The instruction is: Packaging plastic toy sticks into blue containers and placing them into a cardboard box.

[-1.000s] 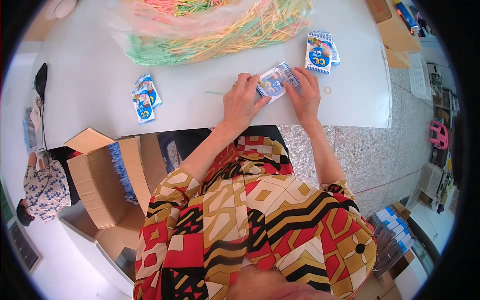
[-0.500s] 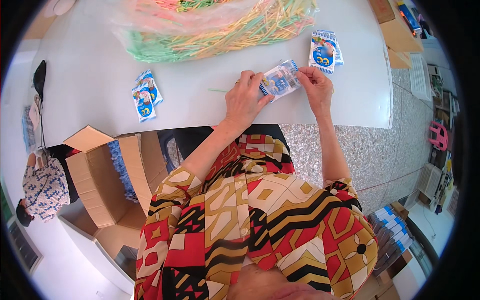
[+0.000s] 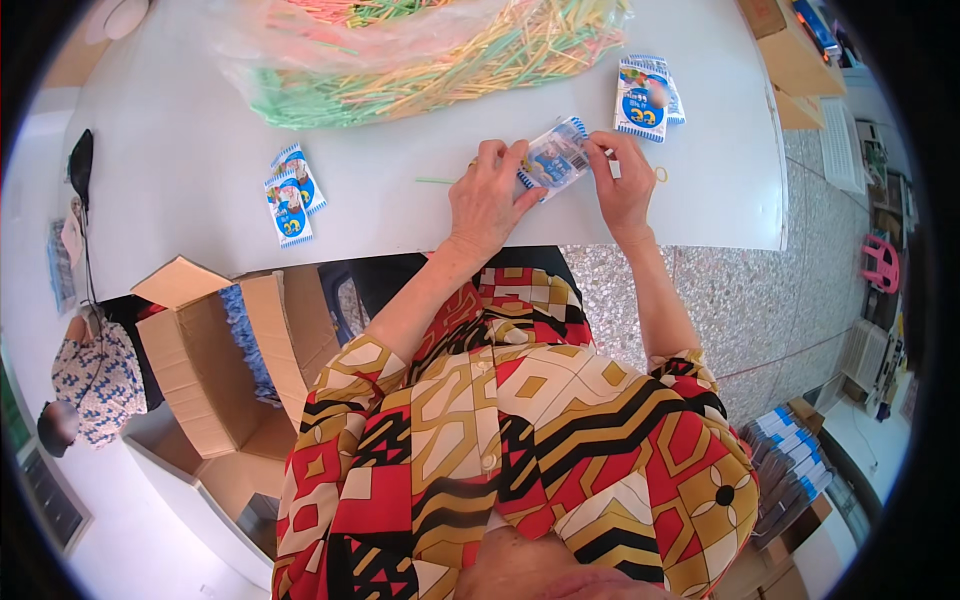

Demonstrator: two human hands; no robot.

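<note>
A small blue-and-white printed packet [image 3: 556, 158] lies tilted between my two hands, just above or on the pale table. My left hand [image 3: 486, 198] grips its left end, thumb at the near edge and fingers curled over the far side. At the right end, my right hand [image 3: 622, 190] has its thumb and forefinger closed on the packet's striped edge. Whether those fingertips also hold something small is hidden. Beside my right hand lies a small yellow loop [image 3: 661, 174], like a rubber band. A thin green stick [image 3: 434, 181] rests left of my left hand.
A clear plastic bag [image 3: 400, 100] full of coloured thin sticks spreads across the far table. Similar packets lie in a left pile [image 3: 289, 208] and a right pile [image 3: 641, 98]. An open cardboard box [image 3: 190, 370] stands below the table's left edge. Another person [image 3: 100, 375] is at far left.
My right hand has shifted slightly left along the packet's end, and the yellow loop beside it now shows fully. The packet has tilted a little more upright. My left hand keeps its hold.
</note>
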